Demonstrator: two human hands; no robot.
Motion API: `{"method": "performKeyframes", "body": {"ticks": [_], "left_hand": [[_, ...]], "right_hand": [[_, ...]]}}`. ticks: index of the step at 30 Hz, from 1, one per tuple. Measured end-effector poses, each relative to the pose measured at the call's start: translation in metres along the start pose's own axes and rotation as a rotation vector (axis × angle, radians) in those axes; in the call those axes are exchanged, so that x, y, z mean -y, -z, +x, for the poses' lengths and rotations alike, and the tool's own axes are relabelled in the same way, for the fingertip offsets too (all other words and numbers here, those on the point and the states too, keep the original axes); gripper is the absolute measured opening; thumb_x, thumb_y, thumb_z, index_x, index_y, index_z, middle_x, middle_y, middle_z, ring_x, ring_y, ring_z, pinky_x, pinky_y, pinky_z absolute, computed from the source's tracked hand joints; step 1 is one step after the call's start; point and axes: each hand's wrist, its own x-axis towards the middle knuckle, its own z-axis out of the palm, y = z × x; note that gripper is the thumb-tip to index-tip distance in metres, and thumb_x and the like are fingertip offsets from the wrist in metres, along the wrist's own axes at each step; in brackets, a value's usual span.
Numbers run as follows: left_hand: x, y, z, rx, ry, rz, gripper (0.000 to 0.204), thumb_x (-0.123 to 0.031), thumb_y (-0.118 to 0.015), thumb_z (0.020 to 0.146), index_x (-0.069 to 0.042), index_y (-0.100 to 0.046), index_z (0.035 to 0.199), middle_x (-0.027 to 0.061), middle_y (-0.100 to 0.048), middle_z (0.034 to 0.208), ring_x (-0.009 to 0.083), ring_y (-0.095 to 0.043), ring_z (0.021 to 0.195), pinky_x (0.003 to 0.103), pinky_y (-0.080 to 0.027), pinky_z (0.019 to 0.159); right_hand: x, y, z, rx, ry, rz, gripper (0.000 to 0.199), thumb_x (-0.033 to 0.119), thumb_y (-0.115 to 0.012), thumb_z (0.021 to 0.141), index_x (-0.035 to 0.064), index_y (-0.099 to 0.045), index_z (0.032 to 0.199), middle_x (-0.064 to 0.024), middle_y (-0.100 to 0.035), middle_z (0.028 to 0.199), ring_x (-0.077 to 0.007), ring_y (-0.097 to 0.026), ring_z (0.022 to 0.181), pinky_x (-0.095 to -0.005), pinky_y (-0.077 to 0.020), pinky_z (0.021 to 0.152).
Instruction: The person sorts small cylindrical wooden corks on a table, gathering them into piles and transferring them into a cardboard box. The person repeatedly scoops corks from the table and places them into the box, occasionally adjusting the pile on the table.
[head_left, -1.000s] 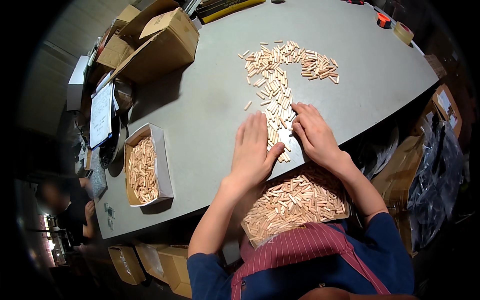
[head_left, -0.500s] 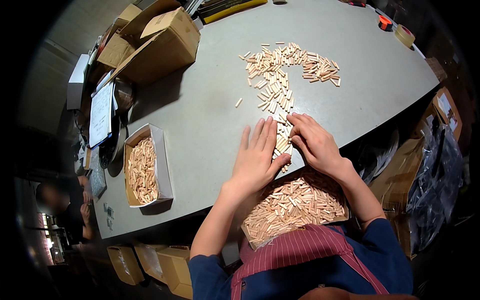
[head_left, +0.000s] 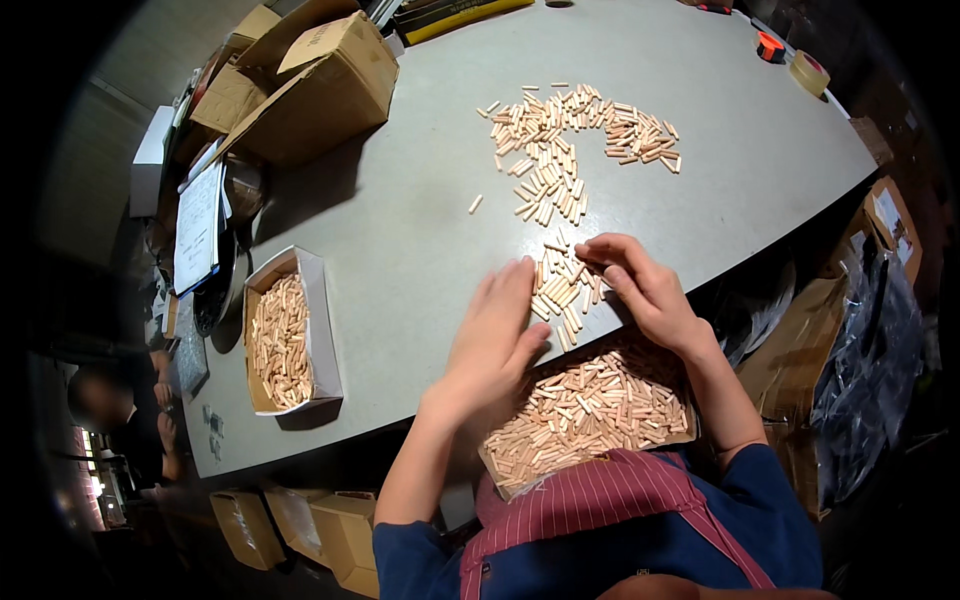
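Small wooden dowels [head_left: 563,290] lie in a loose patch on the grey table near its front edge, between my two hands. My left hand [head_left: 492,325] rests along the patch's left side, its fingers stretched out and somewhat blurred, holding nothing. On the other side my right hand [head_left: 645,295] is curved with thumb and fingers apart, fingertips touching or just above the outermost dowels. Below the edge, against my apron, sits an open box full of dowels [head_left: 600,410]. Farther up the table spreads a larger scatter of dowels [head_left: 550,140].
A white carton of dowels [head_left: 280,345] stands on the left of the table [head_left: 420,200]. Behind it are a clipboard [head_left: 200,225] and a large cardboard box [head_left: 320,95]. Tape rolls [head_left: 808,72] lie far right. Plastic-draped cartons [head_left: 865,340] stand at right. Another person [head_left: 140,430] is at far left.
My hands have moved apart, the left one shifting left and toward me, the right one slightly right. The dowels between them have spread wider and show more.
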Motion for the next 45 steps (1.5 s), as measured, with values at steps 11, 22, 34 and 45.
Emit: {"method": "performKeyframes", "body": {"ticks": [11,22,34,45], "left_hand": [[0.01,0.007,-0.024,-0.032,0.078,0.278,0.067,-0.013,-0.051,0.103,-0.001,-0.031,0.167,0.0237,-0.036,0.17,0.0407,-0.03,0.16,0.052,-0.018,0.132],[0.005,-0.005,0.0,-0.064,-0.081,0.193,0.062,-0.012,-0.052,0.103,0.001,-0.04,0.162,0.0249,-0.038,0.169,0.0431,-0.033,0.158,0.055,-0.022,0.131],[0.005,-0.001,0.05,0.038,-0.251,0.213,0.073,-0.034,-0.059,0.105,0.008,-0.037,0.161,0.028,-0.036,0.168,0.0423,-0.034,0.158,0.053,-0.025,0.13],[0.012,0.011,0.004,0.019,-0.127,0.071,0.068,-0.03,-0.059,0.106,0.007,-0.039,0.159,0.0277,-0.041,0.165,0.0434,-0.038,0.154,0.052,-0.028,0.129]], "right_hand": [[-0.006,0.015,0.0,-0.012,0.054,0.063,0.053,-0.007,-0.049,0.096,-0.0006,-0.055,0.147,-0.0175,-0.063,0.147,-0.0265,-0.065,0.133,-0.0373,-0.0474,0.116],[-0.006,0.008,-0.001,0.09,0.221,-0.254,0.045,0.001,-0.053,0.1,0.0024,-0.059,0.145,-0.0176,-0.073,0.132,-0.0336,-0.071,0.122,-0.0452,-0.0439,0.12],[-0.003,0.01,-0.004,-0.118,0.072,0.106,0.052,-0.003,-0.047,0.102,-0.0047,-0.047,0.153,-0.0201,-0.061,0.15,-0.0281,-0.059,0.142,-0.0392,-0.045,0.119],[-0.006,0.005,-0.004,-0.088,0.112,-0.267,0.056,-0.011,-0.048,0.096,-0.0041,-0.05,0.152,-0.0233,-0.062,0.148,-0.0334,-0.061,0.14,-0.0401,-0.0473,0.118]]}}
